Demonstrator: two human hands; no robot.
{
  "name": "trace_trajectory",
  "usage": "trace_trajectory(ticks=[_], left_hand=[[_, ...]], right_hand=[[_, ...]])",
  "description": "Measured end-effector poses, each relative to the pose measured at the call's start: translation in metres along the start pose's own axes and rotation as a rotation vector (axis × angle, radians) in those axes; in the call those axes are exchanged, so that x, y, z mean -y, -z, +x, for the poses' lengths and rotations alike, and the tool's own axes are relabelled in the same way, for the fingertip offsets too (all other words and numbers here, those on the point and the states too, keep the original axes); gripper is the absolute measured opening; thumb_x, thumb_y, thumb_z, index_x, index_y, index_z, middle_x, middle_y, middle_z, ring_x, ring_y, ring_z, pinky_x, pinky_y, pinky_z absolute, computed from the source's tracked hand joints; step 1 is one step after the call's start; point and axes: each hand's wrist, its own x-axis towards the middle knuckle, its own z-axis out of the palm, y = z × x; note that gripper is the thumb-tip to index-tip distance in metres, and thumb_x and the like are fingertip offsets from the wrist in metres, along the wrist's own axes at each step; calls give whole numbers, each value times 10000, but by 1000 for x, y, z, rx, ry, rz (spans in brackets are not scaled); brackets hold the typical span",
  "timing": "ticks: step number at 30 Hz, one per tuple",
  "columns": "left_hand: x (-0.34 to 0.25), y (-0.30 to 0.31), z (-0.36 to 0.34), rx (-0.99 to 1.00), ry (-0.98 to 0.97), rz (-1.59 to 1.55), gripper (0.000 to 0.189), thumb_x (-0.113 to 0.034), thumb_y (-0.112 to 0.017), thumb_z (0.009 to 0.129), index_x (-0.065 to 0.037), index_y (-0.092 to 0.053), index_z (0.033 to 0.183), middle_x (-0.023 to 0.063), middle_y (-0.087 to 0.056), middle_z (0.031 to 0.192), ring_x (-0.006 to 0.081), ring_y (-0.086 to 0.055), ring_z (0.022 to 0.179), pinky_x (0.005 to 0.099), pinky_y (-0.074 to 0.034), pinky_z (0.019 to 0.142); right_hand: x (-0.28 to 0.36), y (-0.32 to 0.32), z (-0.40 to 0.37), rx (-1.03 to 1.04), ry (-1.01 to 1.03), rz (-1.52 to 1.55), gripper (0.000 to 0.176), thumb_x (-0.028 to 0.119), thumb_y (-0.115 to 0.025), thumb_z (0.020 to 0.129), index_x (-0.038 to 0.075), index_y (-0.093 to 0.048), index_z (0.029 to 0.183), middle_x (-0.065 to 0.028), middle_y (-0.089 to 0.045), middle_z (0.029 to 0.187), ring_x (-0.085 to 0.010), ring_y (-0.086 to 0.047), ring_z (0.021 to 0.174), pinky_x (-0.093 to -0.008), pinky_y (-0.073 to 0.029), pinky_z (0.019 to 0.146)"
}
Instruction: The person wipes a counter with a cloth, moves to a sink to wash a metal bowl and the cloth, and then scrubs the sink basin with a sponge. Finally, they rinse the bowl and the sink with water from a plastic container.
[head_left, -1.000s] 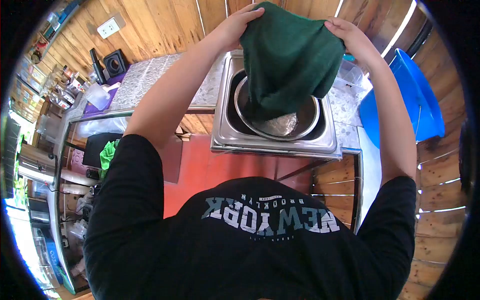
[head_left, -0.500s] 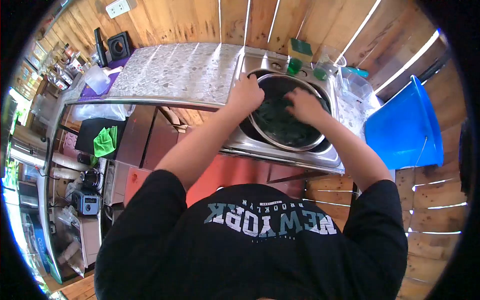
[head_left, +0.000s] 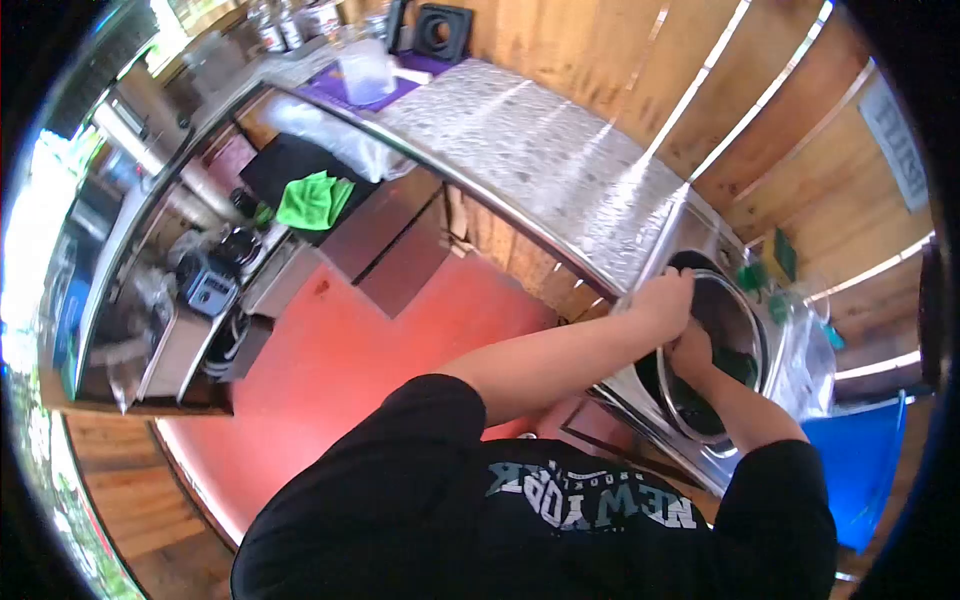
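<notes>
A round metal bowl (head_left: 757, 322) sits in the steel sink (head_left: 678, 228) on my right, with a dark mass (head_left: 738, 365) inside it. My left hand (head_left: 664, 303) is closed over the bowl's near-left rim, fingers curled across the edge. Just below it, my right hand (head_left: 692, 352) reaches into the bowl against its left inner wall. Its fingertips are hidden behind my left hand and wrist.
Behind the sink are a green-topped sponge (head_left: 780, 256) and a green glass (head_left: 752, 277). A blue bucket (head_left: 858, 465) stands at the right. The speckled counter (head_left: 520, 130) runs left; a green cloth (head_left: 315, 200) lies on the shelf below.
My view has swung left, so sink and bowl now appear farther right. My right hand has moved from the bowl's middle to its left wall, near my left hand, which stays on the rim.
</notes>
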Motion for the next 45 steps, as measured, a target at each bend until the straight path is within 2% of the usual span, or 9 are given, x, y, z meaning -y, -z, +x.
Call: trace_trajectory(ticks=[6,8,11,19,22,24,28,40,45], left_hand=[[4,-12,5,-8,-47,-5,309,-110,-552,788,16,-494,1064,246,-563,1003,400,-585,933,450,-495,755],[1,5,4,1,-34,10,285,-113,-477,822,-1,-499,1084,246,-571,1000,408,-586,929,464,-489,772],[0,5,1,-55,-72,16,299,-119,-403,847,-27,-504,1114,240,-583,1002,419,-588,917,488,-474,804],[2,-3,5,-85,-88,50,326,-105,-417,837,-38,-512,1141,241,-585,994,415,-585,898,483,-464,800],[0,-1,5,-78,-91,44,326,-119,-433,838,-41,-511,1145,236,-587,989,411,-585,892,479,-467,794],[1,-2,4,-79,-95,49,330,-126,-440,839,-44,-508,1151,232,-587,987,409,-586,890,478,-469,791],[4,-5,6,-84,-87,60,336,-131,-450,838,-48,-503,1160,225,-583,991,405,-589,890,476,-474,788],[5,-5,4,-90,-106,46,321,-100,-449,821,-49,-521,1129,223,-583,980,405,-589,876,474,-474,779],[2,-2,4,-92,-97,27,308,-90,-441,816,-45,-529,1108,233,-585,980,411,-586,884,477,-471,784]], right_hand=[[-11,-5,11,174,-268,91,576,403,-615,794,74,-465,1243,-272,-535,1164,-408,-517,1071,-454,-407,896],[-63,-31,12,86,-118,239,835,481,-618,781,-18,-282,1360,-296,-419,1290,-397,-405,1220,-427,-331,1014],[-37,36,-15,88,-346,464,735,297,-642,772,69,-280,1370,-239,-246,1403,-375,-300,1285,-410,-292,1045],[-14,96,-60,691,-517,-39,509,96,-679,668,14,-551,1154,-166,-652,791,-308,-636,847,-388,-479,793],[4,97,-54,389,-327,44,608,157,-711,689,96,-496,1254,-214,-591,1104,-344,-558,1059,-407,-440,897],[4,85,-51,183,206,-163,703,343,-717,712,220,-419,1337,-190,-363,1385,-373,-388,1243,-506,-362,979],[0,44,-35,236,362,-435,688,577,-569,761,275,-389,1352,-161,-117,1485,-408,-208,1323,-686,-229,966],[4,4,6,77,-309,-118,563,341,-643,786,190,-458,1296,-299,-307,1355,-438,-521,1066,-416,-445,917],[32,32,-14,57,-391,-79,703,399,-697,717,229,-407,1335,-244,-245,1416,-425,-397,1219,-561,-368,952]])
